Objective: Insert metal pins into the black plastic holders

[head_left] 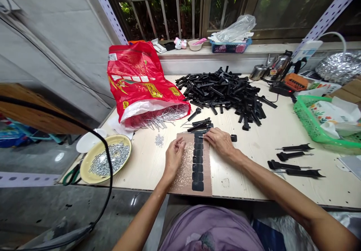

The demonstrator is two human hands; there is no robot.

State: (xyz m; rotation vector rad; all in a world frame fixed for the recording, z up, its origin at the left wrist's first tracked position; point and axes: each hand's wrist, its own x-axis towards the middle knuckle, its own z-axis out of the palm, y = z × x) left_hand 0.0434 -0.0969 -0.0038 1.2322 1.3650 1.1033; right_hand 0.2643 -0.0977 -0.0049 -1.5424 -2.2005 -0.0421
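Observation:
A brown board (207, 175) lies at the near edge of the table, with a column of black plastic pieces (197, 162) lined up on it. My left hand (174, 156) rests on the board's left part with its fingers curled together; what they hold, if anything, is too small to see. My right hand (220, 141) lies at the top of the column, fingers closed on a black plastic piece (232, 138) that sticks out to the right. A few loose black pieces (200, 124) lie just beyond the board.
A big heap of black plastic pieces (225, 93) fills the table's middle back. A red bag (141, 83) spilling metal pins lies at the left, a yellow dish of small metal parts (105, 158) near it. Assembled black parts (296, 160) lie right, beside a green basket (310, 127).

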